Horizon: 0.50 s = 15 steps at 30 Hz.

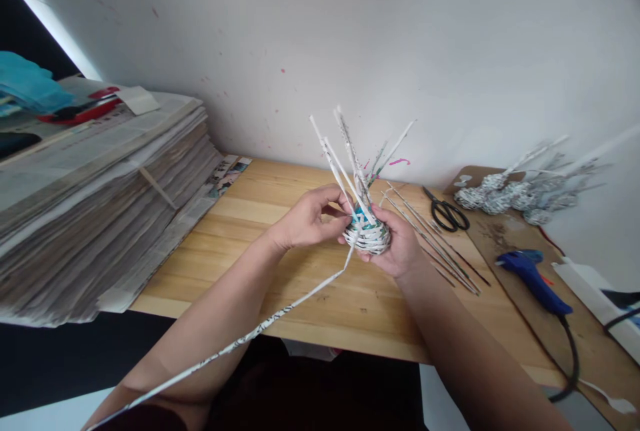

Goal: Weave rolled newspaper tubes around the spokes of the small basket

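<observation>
A small round basket woven from rolled newspaper strips sits between my hands above the wooden table. Several paper stakes stick up from its rim. My right hand wraps its right side, thumb near the rim. With thumb and forefinger pinched, my left hand grips a paper strand at the basket's left edge; the exact grip is partly hidden. One long rolled paper strip trails from the basket's front down across my left forearm.
Loose paper rods and black scissors lie right of the basket. Farther right are a blue glue gun, finished woven pieces and a white power strip. A tall newspaper stack stands left; the wall rises behind.
</observation>
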### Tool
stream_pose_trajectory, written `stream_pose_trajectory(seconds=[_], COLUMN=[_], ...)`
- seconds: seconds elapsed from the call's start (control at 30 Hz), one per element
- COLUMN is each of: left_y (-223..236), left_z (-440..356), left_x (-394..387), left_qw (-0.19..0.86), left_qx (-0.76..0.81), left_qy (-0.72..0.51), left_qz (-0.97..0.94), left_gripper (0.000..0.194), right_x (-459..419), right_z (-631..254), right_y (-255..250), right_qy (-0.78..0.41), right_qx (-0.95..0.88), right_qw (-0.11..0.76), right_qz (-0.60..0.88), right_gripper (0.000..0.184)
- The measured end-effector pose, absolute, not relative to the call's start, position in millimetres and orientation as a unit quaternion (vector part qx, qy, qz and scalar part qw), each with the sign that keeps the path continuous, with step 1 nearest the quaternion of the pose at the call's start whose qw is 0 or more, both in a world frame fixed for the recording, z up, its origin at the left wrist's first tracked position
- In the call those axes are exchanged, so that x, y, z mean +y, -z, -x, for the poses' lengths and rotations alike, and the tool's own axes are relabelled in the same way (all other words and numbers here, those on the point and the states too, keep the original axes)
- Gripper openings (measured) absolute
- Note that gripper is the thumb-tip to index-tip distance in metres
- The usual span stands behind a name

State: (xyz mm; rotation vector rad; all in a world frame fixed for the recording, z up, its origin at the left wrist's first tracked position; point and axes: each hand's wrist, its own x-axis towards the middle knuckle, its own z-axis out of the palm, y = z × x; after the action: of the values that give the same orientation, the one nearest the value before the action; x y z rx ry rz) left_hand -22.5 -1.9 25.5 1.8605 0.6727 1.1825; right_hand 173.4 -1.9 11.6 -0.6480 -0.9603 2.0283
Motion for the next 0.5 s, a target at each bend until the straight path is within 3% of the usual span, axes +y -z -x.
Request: stream_pose_trajectory(seconds=[0.5], left_y=[-25.0], left_z=[26.8], left_x=[-0.2], left_qw=[0.433], left_qx=[0.273], left_qy=[-0.449], left_qz=[-0.733], left_gripper=[0.018], right_x=[0.1], right_z=[-175.7], right_y=[-13.2], right_qy=[-0.794], right_qx=[-0.364], right_qw=[0.409], right_qz=[0.265], right_gripper=[0.024])
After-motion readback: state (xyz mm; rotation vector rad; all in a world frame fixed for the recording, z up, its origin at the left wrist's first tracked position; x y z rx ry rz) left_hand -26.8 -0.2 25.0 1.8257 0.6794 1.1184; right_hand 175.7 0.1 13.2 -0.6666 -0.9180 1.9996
